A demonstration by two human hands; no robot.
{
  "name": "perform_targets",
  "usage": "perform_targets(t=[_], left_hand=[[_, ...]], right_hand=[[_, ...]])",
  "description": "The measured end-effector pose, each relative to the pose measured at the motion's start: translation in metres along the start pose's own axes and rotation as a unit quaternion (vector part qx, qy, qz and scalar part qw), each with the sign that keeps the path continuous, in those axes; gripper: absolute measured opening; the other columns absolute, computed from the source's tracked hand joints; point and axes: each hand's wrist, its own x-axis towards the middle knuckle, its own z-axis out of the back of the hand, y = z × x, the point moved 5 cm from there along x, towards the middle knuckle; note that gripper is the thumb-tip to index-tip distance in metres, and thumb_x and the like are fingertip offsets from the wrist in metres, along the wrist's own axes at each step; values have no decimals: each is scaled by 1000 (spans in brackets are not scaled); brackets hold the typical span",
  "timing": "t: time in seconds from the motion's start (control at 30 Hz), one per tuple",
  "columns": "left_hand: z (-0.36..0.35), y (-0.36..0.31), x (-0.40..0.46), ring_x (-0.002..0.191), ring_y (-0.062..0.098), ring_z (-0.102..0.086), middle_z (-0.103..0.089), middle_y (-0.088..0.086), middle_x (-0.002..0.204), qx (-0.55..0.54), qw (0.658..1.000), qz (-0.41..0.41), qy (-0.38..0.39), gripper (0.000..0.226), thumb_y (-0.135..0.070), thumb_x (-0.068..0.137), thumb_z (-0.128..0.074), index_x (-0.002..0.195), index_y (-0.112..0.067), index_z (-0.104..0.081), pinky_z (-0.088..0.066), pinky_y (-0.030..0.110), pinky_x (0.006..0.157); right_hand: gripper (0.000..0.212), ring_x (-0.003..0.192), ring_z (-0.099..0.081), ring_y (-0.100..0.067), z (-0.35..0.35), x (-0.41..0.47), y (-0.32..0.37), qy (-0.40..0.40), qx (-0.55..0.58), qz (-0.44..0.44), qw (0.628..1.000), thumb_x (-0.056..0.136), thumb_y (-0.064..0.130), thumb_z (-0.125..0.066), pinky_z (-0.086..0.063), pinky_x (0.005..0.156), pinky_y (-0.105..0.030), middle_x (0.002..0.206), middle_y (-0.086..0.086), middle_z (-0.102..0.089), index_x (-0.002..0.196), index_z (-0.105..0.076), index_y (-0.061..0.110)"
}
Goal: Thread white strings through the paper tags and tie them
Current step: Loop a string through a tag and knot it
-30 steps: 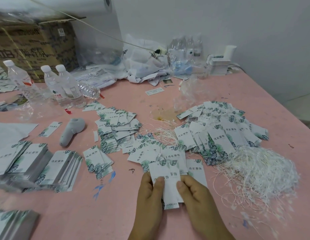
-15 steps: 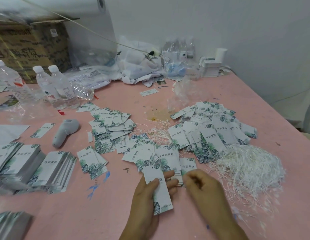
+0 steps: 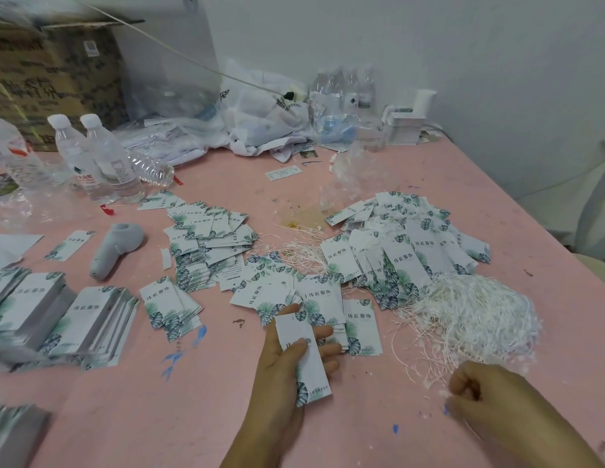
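Observation:
My left hand (image 3: 287,363) holds a white paper tag (image 3: 306,361) with green leaf print, thumb across its face, just above the pink table (image 3: 159,417). My right hand (image 3: 487,396) is at the near edge of the heap of white strings (image 3: 470,319), fingers curled toward the thumb; whether a string is pinched between them I cannot tell. Loose tags (image 3: 294,292) lie right beyond my left hand. A pile of tags with strings on them (image 3: 406,244) lies behind the string heap.
Stacks of tags (image 3: 88,319) lie at the left, more loose tags (image 3: 206,238) mid-table. A grey handheld device (image 3: 115,248) lies beside them. Water bottles (image 3: 98,157), a cardboard box (image 3: 51,79) and plastic bags (image 3: 260,109) line the back.
My right hand left the tag and moved right to the near edge of the string heap. My left hand keeps the tag, now alone. The view shifted slightly.

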Motion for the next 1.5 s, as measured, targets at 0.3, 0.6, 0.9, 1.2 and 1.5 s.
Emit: perform_targets(t=[0.3, 0.6, 0.9, 1.2, 1.5], left_hand=[[1, 0, 0, 81, 38, -70, -69, 29, 107, 29, 1000, 5, -10, 45, 6, 97, -42, 131, -20, -54, -59, 39, 62], [0, 1, 0, 79, 36, -70, -70, 29, 104, 29, 1000, 9, -10, 45, 7, 97, -41, 128, -21, -56, -59, 37, 63], [-2, 0, 1, 79, 34, -67, -69, 25, 101, 16, 1000, 12, 0, 46, 0, 78, -54, 115, -25, -64, -57, 39, 65], [-8, -1, 2, 68, 30, -58, -61, 19, 89, 0, 998, 19, 58, 39, 6, 73, -51, 99, -22, -61, -52, 36, 58], [-4, -2, 2, 68, 28, -59, -63, 17, 90, 47, 998, 10, 46, 22, -20, 74, -76, 89, -17, -60, -51, 34, 60]], right_hand=[[17, 63, -58, 4, 1, 6, 24, -24, -77, 47, 996, 79, 23, -54, -46, 60, -21, 65, 27, -64, 65, -61, 30], [12, 61, -57, 1, -2, 19, 37, 23, -80, 98, 992, 80, 20, -61, -45, 61, -23, 61, 16, -66, 71, -60, 29], [25, 68, -54, -5, 4, 22, 71, -101, 91, 187, 973, 78, 9, -69, -43, 62, -23, 76, 7, -59, 65, -59, 27], [10, 58, -57, -14, 13, 15, 117, -20, 456, 262, 850, 85, 15, -67, -48, 54, -22, 70, -6, -67, 79, -67, 22], [9, 52, -59, -14, -47, 25, 140, 99, 591, 167, 783, 78, 13, -71, -50, 48, -23, 70, -10, -69, 79, -75, 21]])
